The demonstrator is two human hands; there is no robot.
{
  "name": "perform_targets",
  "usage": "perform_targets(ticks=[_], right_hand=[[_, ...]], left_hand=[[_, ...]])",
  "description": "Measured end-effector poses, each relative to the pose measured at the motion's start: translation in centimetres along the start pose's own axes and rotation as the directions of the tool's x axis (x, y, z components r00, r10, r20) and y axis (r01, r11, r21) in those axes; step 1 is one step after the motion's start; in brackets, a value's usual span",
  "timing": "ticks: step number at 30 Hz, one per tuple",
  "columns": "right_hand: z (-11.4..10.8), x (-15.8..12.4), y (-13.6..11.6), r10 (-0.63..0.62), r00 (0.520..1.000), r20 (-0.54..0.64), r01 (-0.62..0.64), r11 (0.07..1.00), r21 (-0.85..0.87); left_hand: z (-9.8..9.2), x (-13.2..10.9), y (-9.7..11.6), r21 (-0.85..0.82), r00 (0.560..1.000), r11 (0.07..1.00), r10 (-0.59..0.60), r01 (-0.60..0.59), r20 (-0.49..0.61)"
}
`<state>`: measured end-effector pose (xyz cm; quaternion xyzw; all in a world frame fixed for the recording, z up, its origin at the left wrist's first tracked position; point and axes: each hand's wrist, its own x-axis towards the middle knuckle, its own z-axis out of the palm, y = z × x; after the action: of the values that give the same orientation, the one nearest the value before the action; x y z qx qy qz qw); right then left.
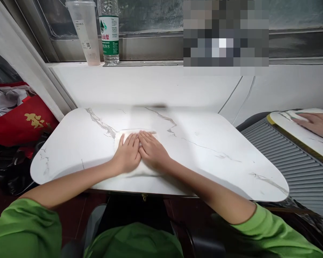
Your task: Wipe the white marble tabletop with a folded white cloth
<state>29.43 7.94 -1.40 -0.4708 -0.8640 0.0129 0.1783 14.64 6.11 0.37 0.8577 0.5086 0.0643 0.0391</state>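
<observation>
A folded white cloth (147, 171) lies on a white marble-patterned table (209, 136), a little left of its middle. My left hand (127, 152) rests flat on the cloth with its fingers stretched forward. Beside it, my right hand (153, 150) presses flat on the same cloth, and the two hands touch at the fingers and thumbs. Both palms face down, hiding much of the cloth. Neither hand grips anything.
On the sill behind stand a clear plastic cup (86, 36) and a water bottle (109, 39). A red bag (24, 118) is at the left. To the right, another person's hand (317, 123) rests on a second marble-patterned surface beside a grey ribbed panel (282, 154).
</observation>
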Motion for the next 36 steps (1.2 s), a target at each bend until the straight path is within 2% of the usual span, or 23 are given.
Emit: perform_targets(ticks=[6,10,13,17,22,27,31,36], right_hand=[[1.0,7.4,5.5,0.165,0.986,0.012,-0.165,0.986,0.002],[1.7,11.4,9.1,0.141,0.988,-0.061,-0.141,0.99,0.007],[2.1,13.3,11.0,0.137,0.987,-0.083,-0.139,0.99,-0.011],[2.4,14.5,12.2,0.176,0.98,-0.096,-0.179,0.984,-0.023],[2.6,14.2,12.1,0.188,0.975,-0.12,-0.192,0.981,-0.025],[2.2,12.3,11.1,0.202,0.976,-0.074,-0.203,0.979,0.005],[1.5,8.9,9.8,0.202,0.979,-0.034,-0.201,0.979,0.015],[-0.4,1.0,6.8,0.162,0.987,-0.016,-0.162,0.986,-0.028]], left_hand=[[0.3,9.4,-3.5,-0.03,1.0,1.0,-0.004,0.004,0.001],[0.7,14.8,-5.4,-0.047,0.999,0.999,-0.005,0.003,-0.035],[1.0,17.5,-6.5,-0.072,0.999,0.997,0.006,-0.01,-0.054],[1.0,19.3,-7.1,-0.071,0.997,0.997,0.009,-0.014,-0.071],[0.8,19.3,-6.9,-0.075,0.997,0.997,-0.011,0.006,-0.07],[1.0,17.4,-5.7,-0.071,0.999,0.997,-0.041,0.039,-0.028],[1.1,13.9,-3.4,-0.055,0.999,0.998,-0.034,0.032,-0.034],[1.0,7.2,1.9,-0.042,0.999,0.999,0.0,-0.002,-0.033]])
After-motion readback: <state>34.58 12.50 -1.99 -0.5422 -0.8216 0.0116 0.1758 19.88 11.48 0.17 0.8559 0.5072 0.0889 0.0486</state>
